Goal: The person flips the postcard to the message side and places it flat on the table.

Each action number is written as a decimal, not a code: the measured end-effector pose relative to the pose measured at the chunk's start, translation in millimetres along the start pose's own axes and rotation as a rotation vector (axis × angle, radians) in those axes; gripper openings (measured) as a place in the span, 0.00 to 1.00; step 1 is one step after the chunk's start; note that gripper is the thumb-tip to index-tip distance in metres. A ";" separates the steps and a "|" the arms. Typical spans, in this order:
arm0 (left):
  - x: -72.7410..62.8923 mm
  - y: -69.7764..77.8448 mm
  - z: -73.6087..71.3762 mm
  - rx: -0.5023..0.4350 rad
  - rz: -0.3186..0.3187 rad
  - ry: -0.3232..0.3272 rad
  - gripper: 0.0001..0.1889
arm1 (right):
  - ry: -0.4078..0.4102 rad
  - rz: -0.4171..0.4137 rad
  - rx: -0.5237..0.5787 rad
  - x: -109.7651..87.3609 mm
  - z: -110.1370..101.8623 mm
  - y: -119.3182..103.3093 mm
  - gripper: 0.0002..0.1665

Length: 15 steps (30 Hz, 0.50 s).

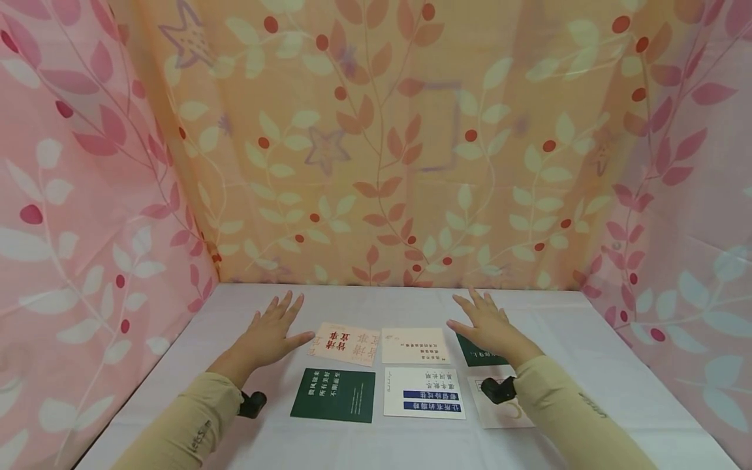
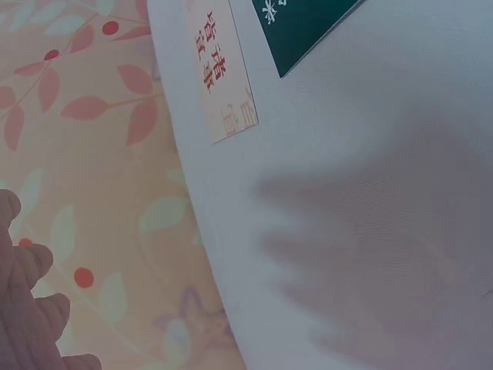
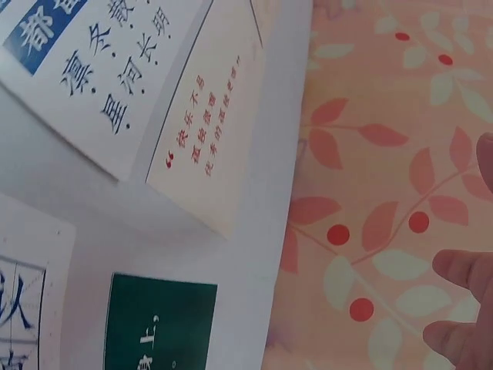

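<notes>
Patterned cloth point(image 1: 376, 196) closes off the back and sides; white tabletop point(image 1: 411, 450) below. Left hand point(image 1: 271, 336) and right hand point(image 1: 490, 324) hover over it, fingers spread, neither holding anything. Six cards lie flat in two rows of three on the tabletop. Back row: peach card point(image 1: 346, 344), cream card point(image 1: 414, 346), dark green card point(image 1: 477, 353), the last partly hidden by the right hand. Front row: large green card point(image 1: 332, 395), blue-barred card point(image 1: 424, 391), pale card point(image 1: 492, 419), this one partly behind the black wrist camera point(image 1: 498, 391). Handling, by eye: light, thin stock, fairly stiff, smooth enough to skid under a fingertip; would crease if squeezed. Suggested hold: thumb and finger on opposite edges, or one corner tipped up first, gently, corners being likeliest to bend.
</notes>
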State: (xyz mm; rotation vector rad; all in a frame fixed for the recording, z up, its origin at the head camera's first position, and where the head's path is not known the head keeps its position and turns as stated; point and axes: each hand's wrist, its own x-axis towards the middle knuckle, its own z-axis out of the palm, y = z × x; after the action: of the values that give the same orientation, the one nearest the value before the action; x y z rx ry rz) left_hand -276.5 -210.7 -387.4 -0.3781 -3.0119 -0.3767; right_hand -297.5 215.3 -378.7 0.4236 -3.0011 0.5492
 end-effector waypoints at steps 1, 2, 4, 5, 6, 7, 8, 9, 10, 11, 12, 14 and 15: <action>-0.3 0.7 -0.1 -0.001 -0.001 0.002 0.51 | 0.000 -0.004 -0.003 1.1 0.8 -1.4 0.45; -0.5 1.4 -0.1 0.001 -0.001 0.003 0.51 | 0.000 -0.007 0.000 2.1 1.7 -3.0 0.45; -1.0 2.8 -0.7 -0.002 -0.003 0.005 0.50 | 0.002 -0.014 0.006 3.8 3.8 -5.5 0.44; -1.3 3.5 -1.0 -0.005 -0.006 0.002 0.50 | 0.004 -0.018 0.015 4.6 4.8 -7.1 0.44; -1.4 4.1 -1.3 -0.010 -0.004 0.002 0.50 | 0.002 -0.019 0.024 5.3 6.1 -8.9 0.43; -1.6 4.8 -1.8 -0.014 -0.007 0.001 0.50 | 0.001 -0.026 0.031 6.1 7.5 -10.4 0.43; -1.8 5.5 -2.3 -0.020 -0.007 -0.001 0.50 | -0.002 -0.026 0.040 7.1 9.3 -11.8 0.43; -2.0 6.0 -2.7 -0.029 -0.008 -0.002 0.50 | -0.001 -0.035 0.050 8.1 11.2 -13.3 0.43; -2.1 6.4 -2.9 -0.035 -0.008 -0.003 0.50 | -0.004 -0.037 0.056 9.2 13.1 -15.0 0.43; -2.1 6.7 -3.0 -0.044 -0.009 -0.003 0.50 | -0.007 -0.040 0.058 10.2 15.1 -16.6 0.44; -2.0 6.9 -3.2 -0.053 -0.008 -0.002 0.50 | -0.009 -0.043 0.062 11.3 17.0 -18.5 0.45; -1.5 6.8 -2.7 -0.065 -0.008 -0.004 0.49 | -0.011 -0.048 0.071 13.2 20.3 -22.4 0.46; -1.1 6.3 -2.1 -0.072 -0.009 -0.004 0.48 | -0.013 -0.050 0.079 13.9 21.5 -24.6 0.46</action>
State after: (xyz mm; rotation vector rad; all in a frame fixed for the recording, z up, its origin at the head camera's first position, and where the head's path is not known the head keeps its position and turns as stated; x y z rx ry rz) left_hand -273.8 -205.5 -384.1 -0.3717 -3.0107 -0.4873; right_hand -304.3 182.0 -388.9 0.5072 -2.9803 0.6644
